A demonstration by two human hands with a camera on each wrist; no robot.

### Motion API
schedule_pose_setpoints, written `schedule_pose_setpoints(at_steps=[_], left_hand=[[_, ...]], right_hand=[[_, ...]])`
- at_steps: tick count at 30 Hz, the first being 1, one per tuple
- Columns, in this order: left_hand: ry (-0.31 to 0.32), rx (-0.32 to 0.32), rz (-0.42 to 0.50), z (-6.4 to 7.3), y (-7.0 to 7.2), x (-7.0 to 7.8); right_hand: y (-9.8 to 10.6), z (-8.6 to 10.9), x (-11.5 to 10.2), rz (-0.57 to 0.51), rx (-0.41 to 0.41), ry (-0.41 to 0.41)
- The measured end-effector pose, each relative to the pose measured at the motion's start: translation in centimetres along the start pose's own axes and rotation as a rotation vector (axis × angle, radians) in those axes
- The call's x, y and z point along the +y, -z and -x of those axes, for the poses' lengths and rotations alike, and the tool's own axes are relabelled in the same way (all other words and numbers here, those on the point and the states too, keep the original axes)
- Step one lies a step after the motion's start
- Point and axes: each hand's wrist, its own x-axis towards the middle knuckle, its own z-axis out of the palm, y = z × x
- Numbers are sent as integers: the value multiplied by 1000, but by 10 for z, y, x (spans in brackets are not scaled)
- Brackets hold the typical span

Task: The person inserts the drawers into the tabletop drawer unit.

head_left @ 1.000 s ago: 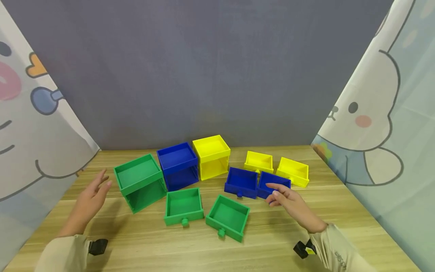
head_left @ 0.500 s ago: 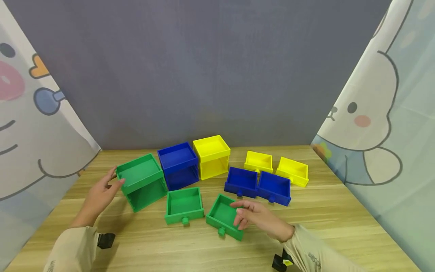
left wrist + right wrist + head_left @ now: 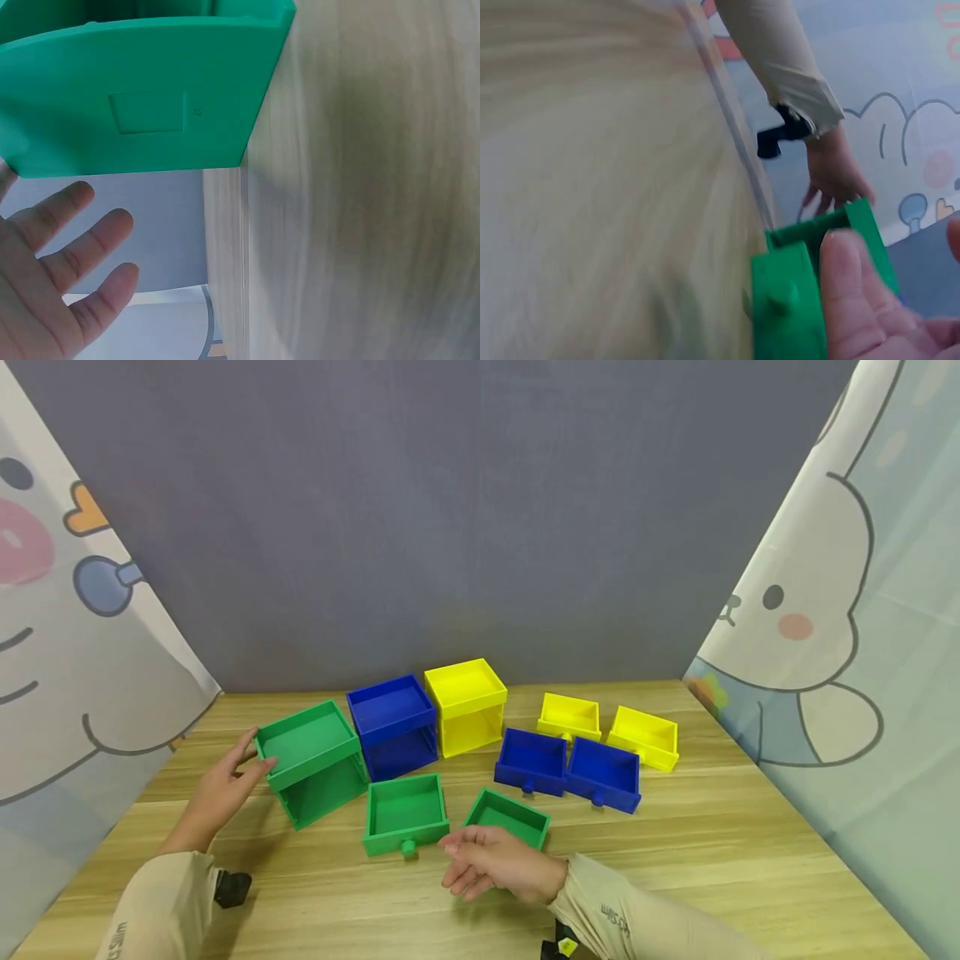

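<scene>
"Three toy cabinets [image 3: 392,714] stood in a row, right?"

"Yep, the green cabinet [image 3: 315,764] sat leftmost, with the left hand [image 3: 216,793] touching its side, loosely spread. Meanwhile the right hand [image 3: 498,862] hung half-curled over the rightmost green drawer [image 3: 508,811], holding nothing. Couldn't tell if it touched."

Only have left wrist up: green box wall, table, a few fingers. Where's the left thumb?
Observer: In the head view, the left hand has its thumb at the top left rim of the green cabinet.
Operator: And the right hand?
Observer: In front of the right-hand green drawer, hiding part of its near side; contact I can't tell.
Operator: What's just right of the cabinet?
Observer: A blue cabinet, its front open with no drawer in it.
</scene>
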Motion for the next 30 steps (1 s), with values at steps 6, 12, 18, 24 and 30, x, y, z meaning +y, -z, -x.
schedule_pose_setpoints(at_steps=[6, 12, 18, 24, 30], left_hand=[[2, -14, -10, -1, 1, -1], [9, -36, -2, 1, 4, -3], [5, -41, -20, 3, 5, -7], [-18, -53, -48, 2, 6, -9], [-11, -80, -100, 2, 10, -12]], right_hand=[[-16, -11, 9, -66, 38, -59], [-24, -18, 20, -160, 40, -81], [-32, -30, 32, -255, 110, -105], [-38, -42, 35, -348, 226, -96], [-43, -49, 37, -382, 214, -93]])
